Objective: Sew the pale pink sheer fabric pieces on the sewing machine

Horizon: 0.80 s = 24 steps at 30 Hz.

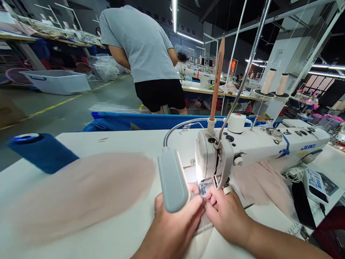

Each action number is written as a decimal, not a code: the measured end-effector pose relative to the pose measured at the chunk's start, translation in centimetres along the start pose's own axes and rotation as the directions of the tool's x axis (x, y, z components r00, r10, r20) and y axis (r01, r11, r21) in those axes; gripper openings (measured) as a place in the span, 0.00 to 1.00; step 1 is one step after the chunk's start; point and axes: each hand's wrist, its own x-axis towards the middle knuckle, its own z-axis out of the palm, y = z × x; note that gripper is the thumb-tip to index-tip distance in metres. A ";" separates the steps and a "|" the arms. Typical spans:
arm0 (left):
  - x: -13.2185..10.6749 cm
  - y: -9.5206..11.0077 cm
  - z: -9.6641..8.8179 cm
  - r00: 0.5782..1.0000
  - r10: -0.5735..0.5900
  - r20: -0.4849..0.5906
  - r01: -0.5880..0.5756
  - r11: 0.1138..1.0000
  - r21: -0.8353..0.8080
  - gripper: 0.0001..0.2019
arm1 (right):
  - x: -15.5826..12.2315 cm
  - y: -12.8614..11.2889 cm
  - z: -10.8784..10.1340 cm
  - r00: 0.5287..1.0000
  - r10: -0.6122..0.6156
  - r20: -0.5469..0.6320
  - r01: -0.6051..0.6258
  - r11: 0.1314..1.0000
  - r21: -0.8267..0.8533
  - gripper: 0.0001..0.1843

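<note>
A white JUKI sewing machine stands on the table in front of me. Close to its presser foot, my left hand and my right hand almost meet. Fingers of both are closed in a pinch on a thin pale fabric, mostly hidden beneath them. The right hand is just below the needle area and wears a ring. A grey lamp head on a flexible metal neck hangs over my left hand and covers part of it. More pinkish fabric lies right of the needle, under the machine arm.
On the left of the white table lie a blurred pinkish fabric piece and a blue thread cone. A black phone and control box are at right. A pencil stands upright on the machine. A person bends beyond.
</note>
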 end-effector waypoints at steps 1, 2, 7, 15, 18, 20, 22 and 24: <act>0.2 0.1 -0.1 0.998 0.065 0.016 -0.065 0.998 0.017 0.17 | 0.0 0.1 0.0 1.000 -0.011 -0.001 0.011 1.000 -0.003 0.08; 0.4 0.1 -0.4 0.992 0.120 0.036 -0.121 0.992 0.029 0.20 | 0.0 0.2 0.0 1.000 -0.030 0.003 0.030 1.000 -0.009 0.08; 1.2 0.2 -1.9 0.973 0.213 0.089 -0.215 0.976 0.019 0.17 | -0.4 1.0 -0.1 0.979 -0.195 0.050 0.200 0.973 -0.114 0.11; 0.5 0.1 -1.6 0.969 0.225 0.100 -0.232 0.971 0.064 0.16 | -0.6 1.3 -0.8 0.964 -0.260 0.056 0.265 0.938 -0.222 0.10; 0.7 0.1 -1.4 0.973 0.217 0.076 -0.222 0.972 0.071 0.15 | -0.4 1.3 -0.8 0.967 -0.251 0.035 0.252 0.942 -0.222 0.10; 1.0 0.1 -1.4 0.976 0.212 0.054 -0.215 0.975 0.057 0.15 | -0.2 1.3 -0.7 0.968 -0.252 0.007 0.247 0.943 -0.222 0.11; 1.2 0.1 -1.5 0.978 0.204 0.038 -0.206 0.978 0.034 0.16 | -0.1 1.3 -0.6 0.967 -0.255 -0.024 0.244 0.944 -0.223 0.12; 1.4 0.2 -1.6 0.979 0.202 0.026 -0.203 0.979 0.030 0.16 | 0.0 1.3 -0.5 0.966 -0.256 -0.045 0.241 0.945 -0.222 0.12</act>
